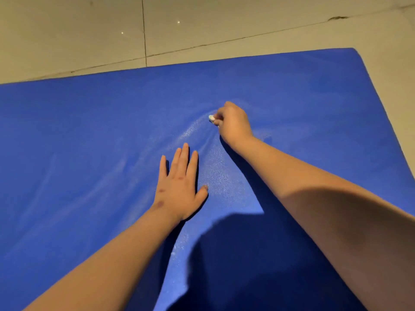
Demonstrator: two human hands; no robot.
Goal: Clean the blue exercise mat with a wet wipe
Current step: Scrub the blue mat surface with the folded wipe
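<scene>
Blue exercise mat (89,135), pebbled foam with a rounded corner, fills frame centre on beige tiled floor (74,34). Left hand (179,187) flat, fingers spread, empty. Right hand (233,124) fisted around small crumpled white wet wipe (211,118), pressed onto mat upper centre.

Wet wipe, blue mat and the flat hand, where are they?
wet wipe (211,118), head view, the white bit poking from the right hand (233,124).
blue mat (89,131), head view, bare surface.
left hand (179,185), head view, its back.
</scene>
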